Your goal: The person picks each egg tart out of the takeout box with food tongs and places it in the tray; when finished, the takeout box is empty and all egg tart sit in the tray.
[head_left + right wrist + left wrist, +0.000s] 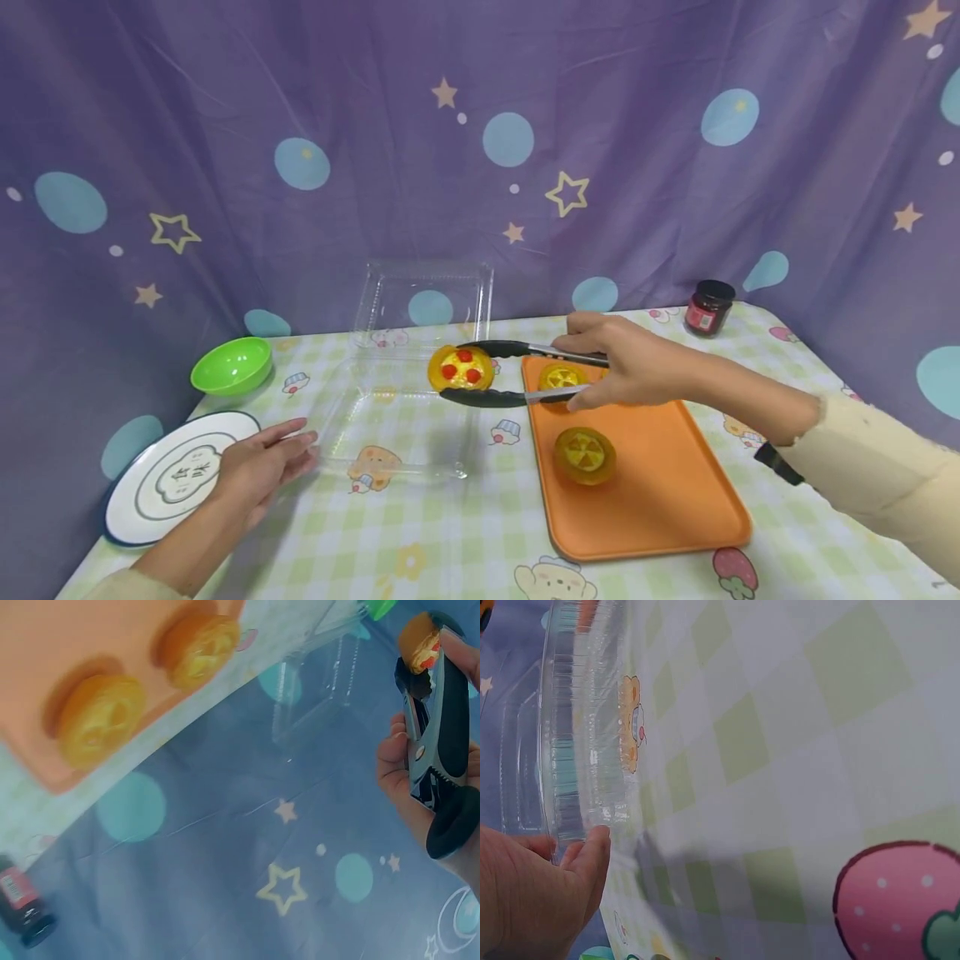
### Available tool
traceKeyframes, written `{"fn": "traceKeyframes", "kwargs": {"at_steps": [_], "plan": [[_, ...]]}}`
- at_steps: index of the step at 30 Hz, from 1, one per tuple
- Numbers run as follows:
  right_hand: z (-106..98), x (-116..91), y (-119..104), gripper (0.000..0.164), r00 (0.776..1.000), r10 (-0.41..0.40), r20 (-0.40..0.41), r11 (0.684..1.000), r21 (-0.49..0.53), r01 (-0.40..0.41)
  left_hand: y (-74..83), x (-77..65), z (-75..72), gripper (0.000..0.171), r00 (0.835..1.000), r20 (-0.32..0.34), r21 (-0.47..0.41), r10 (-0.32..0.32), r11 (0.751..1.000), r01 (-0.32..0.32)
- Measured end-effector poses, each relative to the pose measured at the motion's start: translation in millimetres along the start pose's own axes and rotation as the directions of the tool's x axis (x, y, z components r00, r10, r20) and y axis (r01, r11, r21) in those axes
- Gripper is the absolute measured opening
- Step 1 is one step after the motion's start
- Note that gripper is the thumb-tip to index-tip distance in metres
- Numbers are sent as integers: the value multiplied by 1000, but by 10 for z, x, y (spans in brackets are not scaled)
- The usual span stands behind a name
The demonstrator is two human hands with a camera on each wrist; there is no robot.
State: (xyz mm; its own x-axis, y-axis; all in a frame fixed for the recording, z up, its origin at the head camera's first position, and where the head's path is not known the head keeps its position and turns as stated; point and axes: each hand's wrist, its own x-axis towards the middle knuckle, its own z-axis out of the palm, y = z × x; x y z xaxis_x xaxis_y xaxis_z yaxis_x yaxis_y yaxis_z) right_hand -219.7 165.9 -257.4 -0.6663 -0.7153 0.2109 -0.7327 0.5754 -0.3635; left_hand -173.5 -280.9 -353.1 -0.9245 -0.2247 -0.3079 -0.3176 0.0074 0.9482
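My right hand (618, 358) grips black-tipped metal tongs (442, 720). Between the tongs' tips is a small round toy pizza or tart (461, 369) with red and white topping, held above a clear hinged plastic container (405, 471). The container's lid (427, 283) stands raised at the back. At the left front corner, my left hand (258, 467) holds the container's rim, thumb and fingers to either side of it in the left wrist view. Two yellow-topped tarts, the nearer tart (585, 456) and the farther tart (562, 379), sit on an orange tray (652, 508).
A white plate (131, 504) with a dark rim lies at the left, with a green bowl (232, 367) behind it. At the back right stands a dark-lidded jar (708, 308). A purple curtain (480, 50) hangs behind the checked tablecloth (330, 542).
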Motion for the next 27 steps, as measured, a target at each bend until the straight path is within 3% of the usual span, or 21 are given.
{"fn": "traceKeyframes", "kwargs": {"at_steps": [15,19,27], "plan": [[-117,-833,275,60,983,-33,-183,996,-83,18,2,-13,2,61,1000,-2,2,7,1000,-7],[-113,-1002,354,62,978,9,-208,993,-115,-34,4,-8,-9,61,1000,0,1,5,1000,-5],[-94,-1319,520,58,965,63,-253,993,-78,-85,19,-6,2,60,1000,9,-1,14,1000,-14]]}}
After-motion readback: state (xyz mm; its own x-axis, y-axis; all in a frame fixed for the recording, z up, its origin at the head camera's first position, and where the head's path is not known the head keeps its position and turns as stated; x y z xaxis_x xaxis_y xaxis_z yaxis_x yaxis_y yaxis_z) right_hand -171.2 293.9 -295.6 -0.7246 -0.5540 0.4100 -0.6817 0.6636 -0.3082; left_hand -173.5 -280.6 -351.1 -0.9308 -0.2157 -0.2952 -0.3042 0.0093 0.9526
